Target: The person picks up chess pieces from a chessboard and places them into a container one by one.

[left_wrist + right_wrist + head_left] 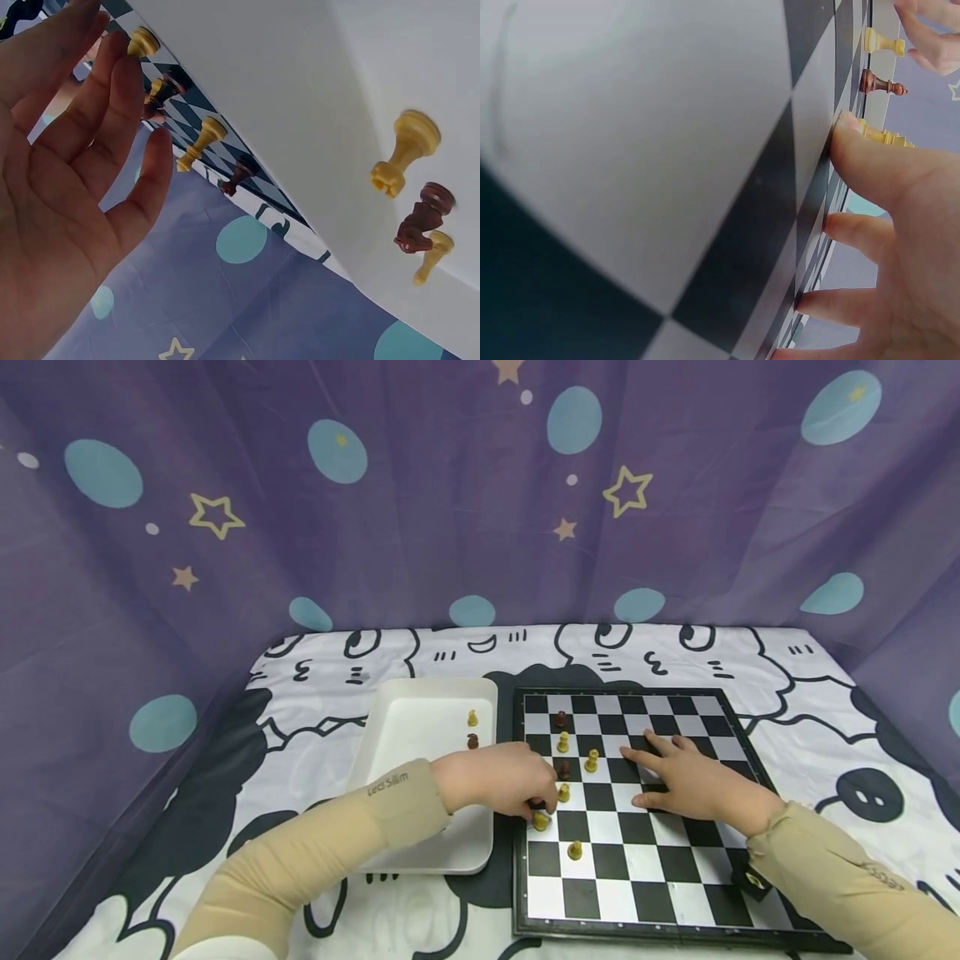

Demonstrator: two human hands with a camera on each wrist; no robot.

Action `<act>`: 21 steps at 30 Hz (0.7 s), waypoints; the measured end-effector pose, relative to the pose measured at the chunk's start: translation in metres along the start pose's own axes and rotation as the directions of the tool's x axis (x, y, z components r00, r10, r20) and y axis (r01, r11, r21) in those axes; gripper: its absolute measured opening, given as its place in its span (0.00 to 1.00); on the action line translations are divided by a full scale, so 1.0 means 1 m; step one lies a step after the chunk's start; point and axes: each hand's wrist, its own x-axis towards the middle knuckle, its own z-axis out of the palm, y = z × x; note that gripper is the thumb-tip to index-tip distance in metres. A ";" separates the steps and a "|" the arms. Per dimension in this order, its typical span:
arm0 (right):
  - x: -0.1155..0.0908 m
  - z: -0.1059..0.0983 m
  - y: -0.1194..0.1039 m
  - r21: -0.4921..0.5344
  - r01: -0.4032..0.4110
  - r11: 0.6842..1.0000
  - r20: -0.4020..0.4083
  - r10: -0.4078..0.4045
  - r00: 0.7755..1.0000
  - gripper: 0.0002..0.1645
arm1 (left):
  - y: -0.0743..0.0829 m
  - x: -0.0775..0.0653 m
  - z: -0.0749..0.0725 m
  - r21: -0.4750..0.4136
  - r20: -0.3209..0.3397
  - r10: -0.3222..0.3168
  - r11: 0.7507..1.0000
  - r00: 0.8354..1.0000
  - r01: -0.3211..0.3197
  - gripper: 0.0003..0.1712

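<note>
At the left edge of the chessboard (pixel 645 864), my left hand (pixel 504 777) pinches a yellow chess piece (pixel 541 820) between thumb and fingers. In the left wrist view the fingertips hide that piece's top, and its round base (pixel 146 41) shows. My right hand (pixel 686 781) rests on the board with fingers spread, holding nothing. Between the hands stand yellow pieces, one (pixel 592 761) nearest the right fingers, and two dark brown pieces, one farther back (pixel 561 719) and one closer (pixel 565 770). A yellow pawn (pixel 575 850) stands nearer the front.
A white tray (pixel 408 718) lies left of the board. Inside are a yellow rook (pixel 409 146), a brown knight (pixel 424 221) and a yellow pawn (pixel 433 256). The left forearm crosses the tray. A purple curtain (pixel 450 527) hangs behind the patterned cloth (pixel 825 693).
</note>
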 end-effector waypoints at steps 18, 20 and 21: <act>0.000 0.001 0.000 0.003 -0.008 1.000 -0.014 0.008 1.000 0.46 | 0.004 0.004 0.003 -0.010 -0.025 0.037 0.999 0.999 -0.037 0.09; 0.000 0.001 0.000 0.000 -0.007 1.000 -0.015 0.007 1.000 0.46 | 0.005 0.004 0.002 -0.012 -0.026 0.032 0.999 0.999 -0.033 0.08; 0.000 0.001 0.000 0.000 -0.008 1.000 -0.016 0.008 1.000 0.46 | 0.005 0.004 0.002 -0.013 -0.027 0.031 0.999 0.999 -0.031 0.08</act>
